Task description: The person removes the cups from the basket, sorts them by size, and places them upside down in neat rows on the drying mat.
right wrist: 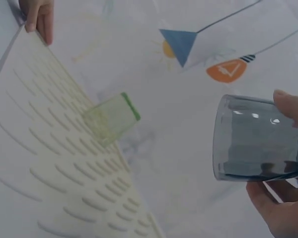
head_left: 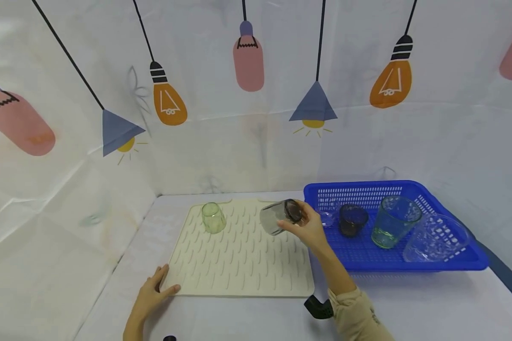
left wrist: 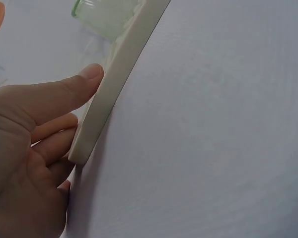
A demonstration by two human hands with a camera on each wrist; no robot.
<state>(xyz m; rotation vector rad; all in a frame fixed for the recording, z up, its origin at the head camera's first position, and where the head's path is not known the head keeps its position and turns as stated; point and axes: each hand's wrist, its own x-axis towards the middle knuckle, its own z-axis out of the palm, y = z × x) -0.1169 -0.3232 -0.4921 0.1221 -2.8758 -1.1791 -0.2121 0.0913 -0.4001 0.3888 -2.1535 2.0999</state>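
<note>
My right hand (head_left: 309, 228) grips a grey-tinted drinking glass (head_left: 277, 215) by its darker end, above the right part of the cream ridged drying mat (head_left: 243, 265). The glass lies nearly sideways in the air; in the right wrist view the fingers and thumb (right wrist: 293, 106) are on opposite sides of it. At the mat's near left corner rests my left hand (head_left: 150, 293), its thumb on the front edge and its fingers along the left side. A pale green glass (head_left: 214, 218) stands on the mat's far left part.
To the right is a blue plastic basket (head_left: 409, 266) holding a dark glass (head_left: 352, 220), a greenish glass (head_left: 396, 221), a clear glass vessel (head_left: 435, 239) and a small clear glass (head_left: 326, 215). A black object (head_left: 318, 308) lies beside my right sleeve. A printed sheet forms the backdrop.
</note>
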